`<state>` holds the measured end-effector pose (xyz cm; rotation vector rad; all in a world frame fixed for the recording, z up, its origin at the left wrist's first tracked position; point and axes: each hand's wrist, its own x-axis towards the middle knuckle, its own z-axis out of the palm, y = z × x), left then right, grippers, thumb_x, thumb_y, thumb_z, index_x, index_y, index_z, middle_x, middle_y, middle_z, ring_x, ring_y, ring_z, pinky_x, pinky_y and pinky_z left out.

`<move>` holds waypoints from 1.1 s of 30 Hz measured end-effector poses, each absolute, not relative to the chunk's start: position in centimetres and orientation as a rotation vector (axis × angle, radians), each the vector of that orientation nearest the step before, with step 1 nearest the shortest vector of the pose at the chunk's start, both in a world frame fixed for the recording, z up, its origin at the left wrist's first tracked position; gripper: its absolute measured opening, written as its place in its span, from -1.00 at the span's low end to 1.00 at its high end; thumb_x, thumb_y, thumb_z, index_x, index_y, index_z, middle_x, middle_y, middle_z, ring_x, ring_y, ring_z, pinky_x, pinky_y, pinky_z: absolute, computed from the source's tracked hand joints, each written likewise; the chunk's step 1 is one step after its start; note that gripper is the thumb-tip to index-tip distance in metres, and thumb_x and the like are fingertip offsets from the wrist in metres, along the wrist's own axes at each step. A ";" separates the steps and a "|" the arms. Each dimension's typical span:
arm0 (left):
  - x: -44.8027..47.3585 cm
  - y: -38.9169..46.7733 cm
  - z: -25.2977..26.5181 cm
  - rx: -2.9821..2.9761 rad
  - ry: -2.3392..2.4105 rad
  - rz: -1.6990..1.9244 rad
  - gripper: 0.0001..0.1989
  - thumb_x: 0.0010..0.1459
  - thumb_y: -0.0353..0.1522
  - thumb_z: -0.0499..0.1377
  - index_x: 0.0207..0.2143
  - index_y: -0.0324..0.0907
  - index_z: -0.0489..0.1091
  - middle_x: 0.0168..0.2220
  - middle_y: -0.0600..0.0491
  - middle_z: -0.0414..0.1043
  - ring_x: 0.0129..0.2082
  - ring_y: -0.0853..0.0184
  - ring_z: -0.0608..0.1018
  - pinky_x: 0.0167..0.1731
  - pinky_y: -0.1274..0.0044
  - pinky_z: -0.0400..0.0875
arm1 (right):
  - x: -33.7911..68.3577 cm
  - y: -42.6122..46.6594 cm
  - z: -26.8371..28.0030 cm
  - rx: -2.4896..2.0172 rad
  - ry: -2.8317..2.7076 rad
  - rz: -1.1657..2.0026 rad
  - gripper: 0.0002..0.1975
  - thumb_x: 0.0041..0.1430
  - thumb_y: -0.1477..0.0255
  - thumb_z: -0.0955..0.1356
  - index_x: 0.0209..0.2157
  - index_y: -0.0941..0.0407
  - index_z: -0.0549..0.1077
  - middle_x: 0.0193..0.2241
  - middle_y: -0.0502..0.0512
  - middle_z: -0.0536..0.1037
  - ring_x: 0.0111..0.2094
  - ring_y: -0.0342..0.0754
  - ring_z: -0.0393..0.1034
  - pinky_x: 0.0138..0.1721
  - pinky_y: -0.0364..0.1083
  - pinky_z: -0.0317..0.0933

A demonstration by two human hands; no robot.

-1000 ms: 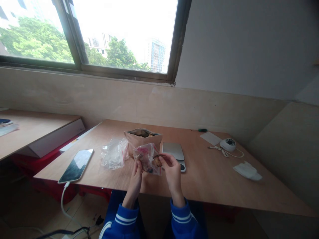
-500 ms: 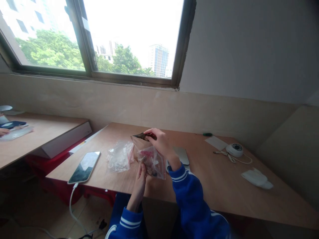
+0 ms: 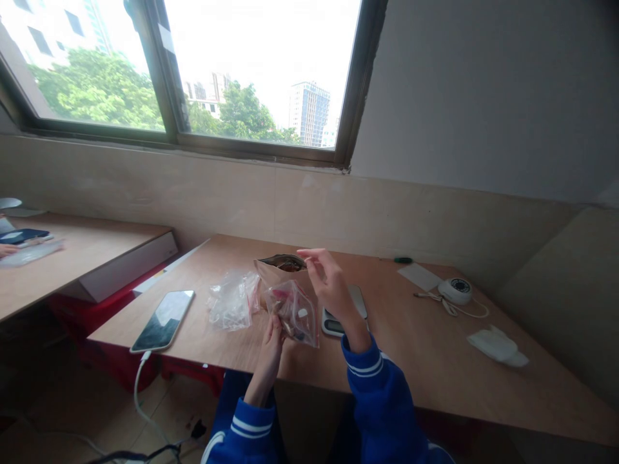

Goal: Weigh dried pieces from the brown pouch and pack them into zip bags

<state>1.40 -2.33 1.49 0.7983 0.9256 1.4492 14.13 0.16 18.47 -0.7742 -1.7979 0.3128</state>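
A clear zip bag [image 3: 307, 325] with small brownish pieces inside is pinched in my left hand [image 3: 272, 341], which is closed on its left side. Just behind it stands a brown paper pouch [image 3: 273, 276], its top open and dark contents showing. My right hand [image 3: 331, 283] is at the right end of the pouch's rim, fingers bent and drawn together; what lies between the fingertips is hidden. A white kitchen scale [image 3: 333, 327] sits partly behind my right wrist. Crumpled clear plastic bags [image 3: 232, 303] lie left of the pouch.
A phone [image 3: 164, 321] with a white cable lies at the table's left edge. Farther right are a white dome camera [image 3: 454, 291], a white sheet [image 3: 420, 277], a green-handled tool [image 3: 402, 260] and a folded white wrapper [image 3: 496, 347]. Another person's hand [image 3: 7, 250] shows at the left table.
My right hand has come out of the pouch's opening and moved right to its rim, uncovering the contents and more of the scale. My left hand keeps hold of the zip bag.
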 end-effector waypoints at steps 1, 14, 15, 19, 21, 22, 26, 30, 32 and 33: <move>1.5 -2.3 1.4 0.759 0.897 1.452 -0.29 0.15 0.02 0.05 0.26 -0.13 0.12 0.14 -0.18 0.34 0.10 0.04 0.43 0.06 0.22 0.34 | 14.1 0.0 18.4 -0.778 -1.842 0.288 -0.73 0.33 0.46 0.16 -0.07 0.08 0.43 -0.12 0.10 0.48 -0.05 -0.06 0.35 0.02 -0.04 0.26; 1.5 -2.2 0.7 0.698 0.826 1.478 -0.33 0.15 -0.04 0.12 0.27 0.00 0.09 0.23 -0.09 0.23 0.17 0.09 0.35 0.12 0.26 0.28 | 11.5 2.0 17.9 -0.914 -2.331 -0.067 -0.74 0.34 0.48 0.17 -0.11 0.12 0.45 -0.19 0.15 0.56 -0.12 0.03 0.41 -0.07 0.00 0.31; 1.5 -2.2 0.9 0.693 0.824 1.478 -0.32 0.14 -0.03 0.12 0.26 -0.01 0.10 0.22 -0.10 0.24 0.16 0.09 0.36 0.11 0.26 0.30 | 11.4 2.2 18.0 -0.941 -2.332 -0.048 -0.72 0.36 0.46 0.14 -0.11 0.13 0.45 -0.20 0.16 0.56 -0.14 0.03 0.41 -0.07 0.00 0.31; 1.7 -2.3 1.0 0.696 0.799 1.464 -0.34 0.14 -0.04 0.12 0.25 -0.02 0.14 0.22 -0.11 0.25 0.15 0.09 0.38 0.10 0.28 0.31 | 11.6 2.3 18.5 -0.940 -2.299 0.104 -0.66 0.38 0.42 0.09 -0.07 0.16 0.43 -0.15 0.20 0.56 -0.10 0.03 0.42 -0.02 0.02 0.27; 1.8 -2.3 0.8 0.699 0.786 1.464 -0.36 0.15 -0.04 0.12 0.24 0.00 0.15 0.23 -0.09 0.23 0.16 0.10 0.36 0.10 0.29 0.30 | 12.2 1.9 18.6 -0.840 -2.181 0.209 -0.71 0.36 0.45 0.14 -0.04 0.14 0.41 -0.07 0.17 0.53 -0.03 -0.02 0.39 0.04 -0.01 0.23; 1.8 -2.2 0.6 0.690 0.793 1.462 -0.36 0.15 -0.04 0.12 0.24 0.00 0.15 0.23 -0.08 0.23 0.16 0.10 0.36 0.10 0.29 0.31 | 12.6 1.5 18.6 -0.791 -2.090 0.252 -0.72 0.33 0.48 0.16 -0.04 0.13 0.41 -0.06 0.15 0.52 -0.01 -0.04 0.37 0.05 -0.03 0.22; 1.9 -2.2 0.3 0.629 0.865 1.450 -0.35 0.13 -0.03 0.14 0.23 -0.05 0.18 0.19 -0.14 0.28 0.14 0.08 0.38 0.06 0.27 0.34 | 14.9 -0.7 17.9 -0.780 -1.761 0.415 -0.75 0.18 0.60 0.17 -0.31 0.11 0.44 -0.31 0.04 0.52 -0.25 -0.11 0.41 -0.17 -0.13 0.28; 2.0 -2.2 0.4 0.654 0.845 1.447 -0.34 0.12 -0.02 0.14 0.20 -0.11 0.21 0.15 -0.17 0.33 0.08 0.08 0.44 -0.01 0.31 0.39 | 16.3 -2.4 16.2 -1.003 -1.797 0.722 -0.76 0.10 0.63 0.17 -0.46 0.10 0.39 -0.51 -0.05 0.48 -0.45 -0.16 0.40 -0.39 -0.20 0.25; 2.1 -2.2 0.3 0.668 0.834 1.457 -0.35 0.11 -0.03 0.15 0.18 -0.13 0.24 0.12 -0.17 0.37 0.05 0.08 0.46 -0.04 0.31 0.41 | 16.2 -2.7 15.3 -1.107 -1.893 0.786 -0.74 0.10 0.63 0.17 -0.42 0.10 0.42 -0.49 -0.03 0.52 -0.42 -0.14 0.44 -0.37 -0.19 0.25; 2.1 -2.1 0.2 0.669 0.835 1.464 -0.36 0.10 -0.03 0.16 0.17 -0.13 0.26 0.11 -0.17 0.37 0.05 0.08 0.47 -0.03 0.31 0.41 | 16.1 -2.8 14.8 -1.149 -1.929 0.770 -0.73 0.11 0.64 0.16 -0.39 0.10 0.43 -0.45 -0.01 0.54 -0.39 -0.13 0.45 -0.34 -0.18 0.26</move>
